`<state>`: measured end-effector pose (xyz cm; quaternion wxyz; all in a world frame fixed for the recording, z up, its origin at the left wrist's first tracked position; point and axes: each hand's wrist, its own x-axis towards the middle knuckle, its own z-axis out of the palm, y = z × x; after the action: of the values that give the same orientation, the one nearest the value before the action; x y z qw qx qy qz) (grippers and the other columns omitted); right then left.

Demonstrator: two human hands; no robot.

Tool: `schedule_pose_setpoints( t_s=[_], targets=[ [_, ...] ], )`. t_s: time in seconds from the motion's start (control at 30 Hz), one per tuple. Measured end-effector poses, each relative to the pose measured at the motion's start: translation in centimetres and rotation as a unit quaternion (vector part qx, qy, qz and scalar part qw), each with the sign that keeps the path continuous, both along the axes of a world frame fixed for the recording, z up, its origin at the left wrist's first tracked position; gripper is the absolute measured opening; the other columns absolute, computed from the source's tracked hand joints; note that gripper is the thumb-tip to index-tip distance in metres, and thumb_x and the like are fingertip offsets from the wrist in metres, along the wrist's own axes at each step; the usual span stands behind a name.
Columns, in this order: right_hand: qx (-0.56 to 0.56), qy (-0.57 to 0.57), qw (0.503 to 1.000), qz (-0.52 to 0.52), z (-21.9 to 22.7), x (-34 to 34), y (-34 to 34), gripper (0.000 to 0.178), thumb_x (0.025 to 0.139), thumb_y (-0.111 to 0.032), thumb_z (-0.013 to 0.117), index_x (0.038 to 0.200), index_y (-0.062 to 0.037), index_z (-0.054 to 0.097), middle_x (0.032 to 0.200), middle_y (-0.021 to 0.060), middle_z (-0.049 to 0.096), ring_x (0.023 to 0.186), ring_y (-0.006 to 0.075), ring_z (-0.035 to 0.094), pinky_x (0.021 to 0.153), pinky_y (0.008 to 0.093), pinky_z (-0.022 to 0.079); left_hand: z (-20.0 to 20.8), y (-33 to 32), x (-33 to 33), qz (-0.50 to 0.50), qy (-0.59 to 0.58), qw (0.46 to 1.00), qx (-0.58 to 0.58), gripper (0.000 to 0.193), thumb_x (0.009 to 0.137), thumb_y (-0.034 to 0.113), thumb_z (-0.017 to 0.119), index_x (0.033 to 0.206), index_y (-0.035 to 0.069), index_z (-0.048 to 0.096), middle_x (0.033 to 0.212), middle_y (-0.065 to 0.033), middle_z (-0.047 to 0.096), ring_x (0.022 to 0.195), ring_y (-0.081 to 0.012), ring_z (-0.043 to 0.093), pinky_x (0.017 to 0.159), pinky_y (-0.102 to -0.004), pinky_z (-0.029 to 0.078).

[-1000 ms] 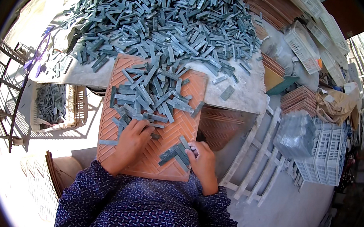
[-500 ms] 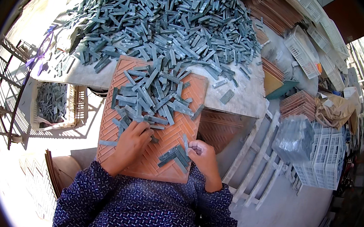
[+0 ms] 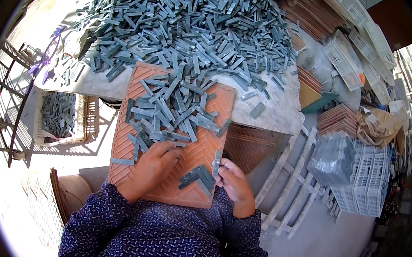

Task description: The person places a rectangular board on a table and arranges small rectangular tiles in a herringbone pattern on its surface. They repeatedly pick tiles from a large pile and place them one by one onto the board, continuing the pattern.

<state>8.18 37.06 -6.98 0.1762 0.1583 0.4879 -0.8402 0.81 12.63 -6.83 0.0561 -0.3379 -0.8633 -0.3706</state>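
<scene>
Since half a second ago, the right hand (image 3: 234, 179) has carried its slim grey strip (image 3: 216, 162) a little outward, so that it now stands lengthwise by the right edge of the board, and the left hand (image 3: 158, 161) has slid slightly rightward. Nearest lies the patterned dark blue garment (image 3: 154, 238), its sleeves reaching to both wrists. Of the two hands, the right is nearly closed, pinching the strip between thumb and fingers; the left is half curled, knuckles up, over the middle of the board, and whether it grips a piece I cannot tell. Under them is the orange-brown board (image 3: 190, 152) with herringbone ridges. Just left of the right hand, a few darker strips (image 3: 198, 179) sit fitted together in a V on it; beyond the left hand, a loose heap (image 3: 168, 107) of similar strips covers much of its upper half. To the left, lower than the counter, a pale crate (image 3: 84, 118) holds more strips; to the right are a whitish slatted frame (image 3: 288, 182) and a plastic-wrapped stack (image 3: 332, 159) against white crates (image 3: 361, 182). Past the board's far end, the pale-covered counter (image 3: 272, 116) bears a broad mound (image 3: 186, 26) of grey-green strips, with more reddish boards (image 3: 311, 14) piled beyond its right side.
</scene>
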Motion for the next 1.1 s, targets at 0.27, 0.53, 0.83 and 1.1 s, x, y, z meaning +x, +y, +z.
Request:
schedule_pose_setpoints(
  t_s=[0.27, 0.53, 0.83, 1.1],
  targets=[
    [0.576, 0.17, 0.794, 0.09, 1.1, 0.5, -1.1, 0.019, 0.082, -0.006, 0.058, 0.1, -0.0006, 0.058, 0.087, 0.0177, 0.062, 0.077, 0.0309, 0.061, 0.067, 0.0371, 0.048, -0.1, -0.8, 0.3, -0.019, 0.046, 0.997, -0.062, 0.029, 0.072, 0.003, 0.057, 0.1, 0.001, 0.062, 0.104, -0.013, 0.056, 0.09, -0.0284, 0.053, 0.078, -0.0352, 0.047],
    [0.611, 0.179, 0.769, 0.057, 1.4, 0.9, -1.7, 0.016, 0.081, -0.006, 0.06, 0.098, -0.0046, 0.061, 0.088, 0.0169, 0.061, 0.077, 0.0367, 0.061, 0.066, 0.0421, 0.048, 0.2, -0.9, -0.5, -0.008, 0.06, 0.992, -0.111, 0.036, 0.072, 0.002, 0.055, 0.107, 0.0, 0.06, 0.105, -0.0128, 0.053, 0.091, -0.0285, 0.052, 0.078, -0.0341, 0.046],
    [0.623, 0.194, 0.757, -0.026, 0.5, 0.3, -3.2, 0.01, 0.078, -0.005, 0.062, 0.088, -0.0015, 0.064, 0.082, 0.0158, 0.063, 0.075, 0.0341, 0.062, 0.068, 0.0382, 0.049, 0.1, -1.0, -1.6, -0.033, 0.038, 0.989, -0.136, 0.022, 0.071, 0.003, 0.055, 0.092, 0.003, 0.059, 0.094, -0.0091, 0.051, 0.085, -0.0267, 0.052, 0.074, -0.0344, 0.046],
    [0.583, 0.215, 0.781, -0.065, 0.9, -0.7, -2.1, 0.013, 0.08, -0.006, 0.064, 0.091, 0.0006, 0.065, 0.083, 0.0161, 0.066, 0.076, 0.0267, 0.066, 0.067, 0.0323, 0.05, 3.0, 0.2, -1.3, -0.029, -0.018, 0.999, 0.028, 0.015, 0.079, 0.003, 0.058, 0.094, 0.001, 0.059, 0.093, -0.0113, 0.058, 0.087, -0.0298, 0.056, 0.073, -0.0338, 0.048]
  ],
)
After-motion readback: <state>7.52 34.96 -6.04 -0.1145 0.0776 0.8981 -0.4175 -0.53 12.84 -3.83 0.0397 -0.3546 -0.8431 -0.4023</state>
